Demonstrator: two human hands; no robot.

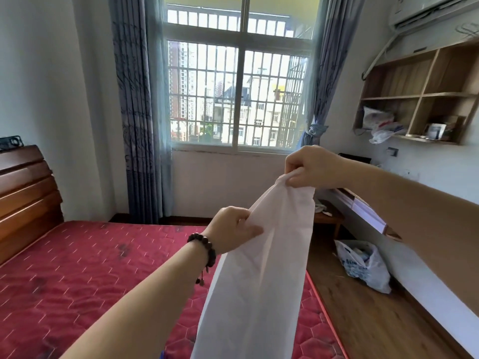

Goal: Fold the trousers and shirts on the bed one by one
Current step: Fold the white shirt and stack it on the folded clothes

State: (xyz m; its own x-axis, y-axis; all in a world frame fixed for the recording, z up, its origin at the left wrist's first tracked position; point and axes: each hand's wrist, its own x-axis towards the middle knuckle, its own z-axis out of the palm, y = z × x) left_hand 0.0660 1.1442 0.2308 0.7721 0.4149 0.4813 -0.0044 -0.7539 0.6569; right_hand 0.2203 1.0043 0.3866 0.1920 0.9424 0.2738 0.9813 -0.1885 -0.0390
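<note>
white garment (259,268) cut off below, type unclear

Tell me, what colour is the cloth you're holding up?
White. The garment, pinched by the left hand and right hand, shows clearly in the head view.

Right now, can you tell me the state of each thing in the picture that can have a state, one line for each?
Left hand: pinches the white garment's edge.
Right hand: pinches the garment's top corner, raised higher.
White garment: held up, hanging above the bed, not yet folded.
Bed: bare red mattress, no sheet.
Curtains: drawn aside.
Plastic bag on the floor: lies slumped, crumpled.
Wall shelf: open compartments; some hold bags and small items.
</note>
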